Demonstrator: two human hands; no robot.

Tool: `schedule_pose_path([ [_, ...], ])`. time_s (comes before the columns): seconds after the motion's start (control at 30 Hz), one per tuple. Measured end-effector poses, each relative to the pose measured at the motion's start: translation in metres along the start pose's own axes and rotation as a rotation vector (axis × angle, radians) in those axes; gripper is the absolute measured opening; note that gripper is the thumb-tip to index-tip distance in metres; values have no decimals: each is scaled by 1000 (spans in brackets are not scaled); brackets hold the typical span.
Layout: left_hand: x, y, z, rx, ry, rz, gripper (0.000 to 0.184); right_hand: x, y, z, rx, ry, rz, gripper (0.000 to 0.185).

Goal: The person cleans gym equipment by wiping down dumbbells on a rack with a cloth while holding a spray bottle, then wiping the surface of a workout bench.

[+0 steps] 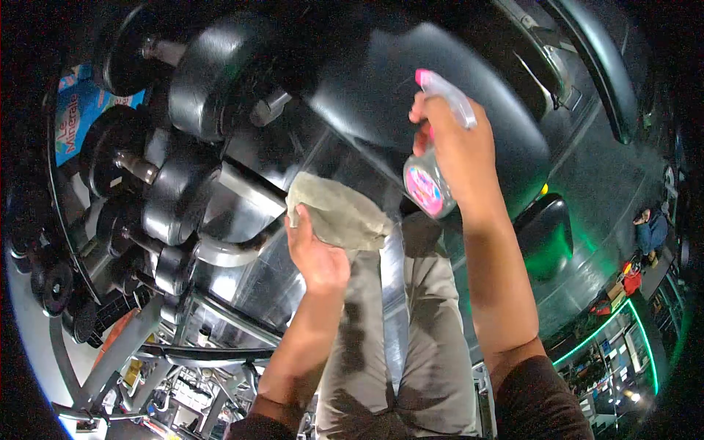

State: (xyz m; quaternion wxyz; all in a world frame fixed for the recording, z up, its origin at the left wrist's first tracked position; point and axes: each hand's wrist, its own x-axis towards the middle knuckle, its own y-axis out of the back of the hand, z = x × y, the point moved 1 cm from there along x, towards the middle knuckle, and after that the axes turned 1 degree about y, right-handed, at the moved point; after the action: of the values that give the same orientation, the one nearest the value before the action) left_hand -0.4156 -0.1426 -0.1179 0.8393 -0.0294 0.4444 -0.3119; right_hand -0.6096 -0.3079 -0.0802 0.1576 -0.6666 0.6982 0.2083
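A beige cloth [337, 213] hangs over the fingers of my left hand [317, 253], whose thumb presses on it from the front. My right hand [456, 136] is wrapped round the neck of a clear spray bottle with a pink and blue label [424, 191]. Its white trigger head with a pink nozzle [447, 95] points up and to the left. Behind the bottle is a black padded seat [491, 81]. The cloth and the bottle are apart, the cloth lower and to the left.
Black rollers and pads on metal bars [176, 191] line the left side, near a blue box [88, 110]. Another black pad [550, 227] lies right of my right forearm. A person [649, 227] is far off at the right. Dark tiled floor shows between the equipment.
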Motion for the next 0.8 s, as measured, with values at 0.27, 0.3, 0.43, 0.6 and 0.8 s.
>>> schedule_pose_path([
  [0.27, 9, 75, 7, 22, 0, -19, 35, -4, -27, 25, -16, -74, -81, 34],
  [0.3, 11, 76, 6, 38, -38, -24, 35, -6, -28, 28, -21, -92, -100, 33],
  [0.43, 8, 56, 3, 35, -114, 5, 36, -14, -25, 23, 27, 7, -23, 30],
  [0.6, 6, 28, -2, -49, -131, -22, 36, -10, -21, 21, 185, -92, -37, 28],
  [0.8, 7, 1, 7, 90, -211, -63, 40, -9, -12, 18, 105, 17, 78, 30],
])
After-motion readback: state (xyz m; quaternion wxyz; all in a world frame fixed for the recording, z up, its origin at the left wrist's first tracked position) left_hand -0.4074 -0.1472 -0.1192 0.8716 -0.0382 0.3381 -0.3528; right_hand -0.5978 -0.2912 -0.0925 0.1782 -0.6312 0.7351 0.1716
